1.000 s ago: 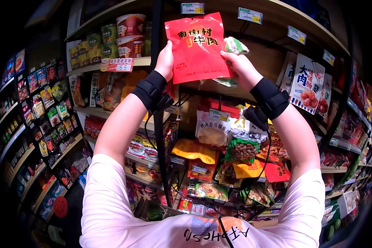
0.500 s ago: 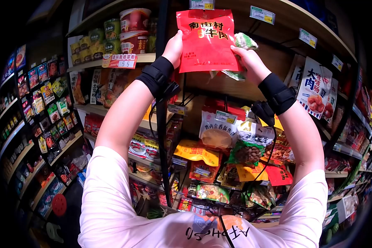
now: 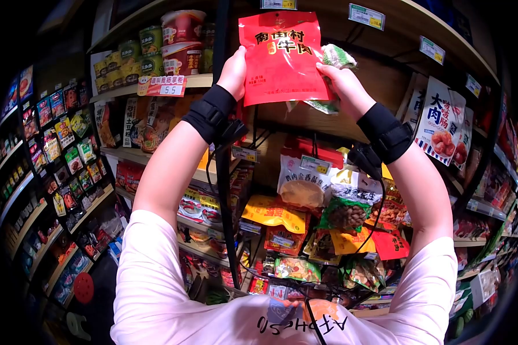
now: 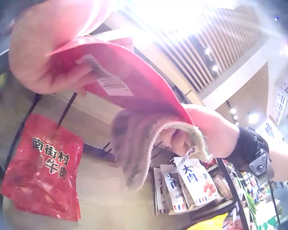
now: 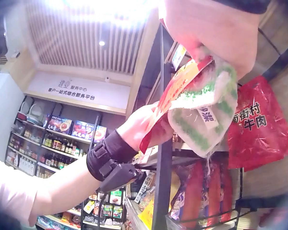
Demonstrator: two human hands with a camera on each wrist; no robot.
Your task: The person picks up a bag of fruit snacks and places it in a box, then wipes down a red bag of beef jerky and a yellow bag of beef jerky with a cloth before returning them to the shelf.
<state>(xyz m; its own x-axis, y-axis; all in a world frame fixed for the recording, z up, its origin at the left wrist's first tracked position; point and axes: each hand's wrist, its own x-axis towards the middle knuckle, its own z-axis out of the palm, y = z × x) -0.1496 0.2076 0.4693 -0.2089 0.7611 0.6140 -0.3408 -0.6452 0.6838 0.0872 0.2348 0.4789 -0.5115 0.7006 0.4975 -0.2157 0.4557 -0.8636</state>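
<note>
Left hand [image 3: 231, 75] grips red packet [image 3: 283, 69] edge; right hand [image 3: 349, 89], opposite edge plus cloth [image 3: 338, 56].

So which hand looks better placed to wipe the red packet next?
Right, most likely: the right hand holds the green-and-white cloth along with its side of the red packet, while the left hand grips the opposite edge and could steady it.

We see red tubs [image 3: 182, 57] and green tubs [image 3: 151, 41] on a wooden shelf [image 3: 199, 81], above a price sign [image 3: 170, 86]. To our right hang white packets [image 3: 440, 121]; lower down, we spot a yellow packet [image 3: 273, 214].
</note>
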